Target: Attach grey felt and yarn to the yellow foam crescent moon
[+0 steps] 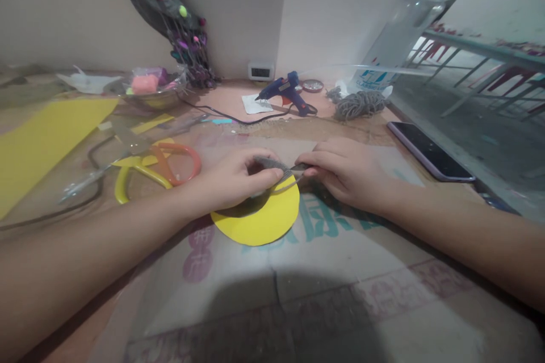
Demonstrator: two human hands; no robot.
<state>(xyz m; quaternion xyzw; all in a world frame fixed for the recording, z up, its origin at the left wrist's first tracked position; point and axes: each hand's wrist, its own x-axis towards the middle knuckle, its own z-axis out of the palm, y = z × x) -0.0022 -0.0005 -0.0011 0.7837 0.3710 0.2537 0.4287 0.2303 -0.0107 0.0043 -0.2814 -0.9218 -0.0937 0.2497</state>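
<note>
A yellow paper disc [259, 218] lies on printed cardboard [340, 272] in front of me. My left hand [232, 178] rests on the disc's top edge, fingers closed on a grey cord [275, 167]. My right hand [343, 173] pinches the other end of the same cord just right of the disc. The two hands nearly touch above the disc's upper rim.
Orange-and-yellow scissors [164, 167] lie to the left, near yellow paper sheets [42, 139]. At the back are a blue glue gun [287, 91], a pile of grey cord [360, 103] and a bowl of coloured bits [147, 85]. A phone [430, 150] lies at right.
</note>
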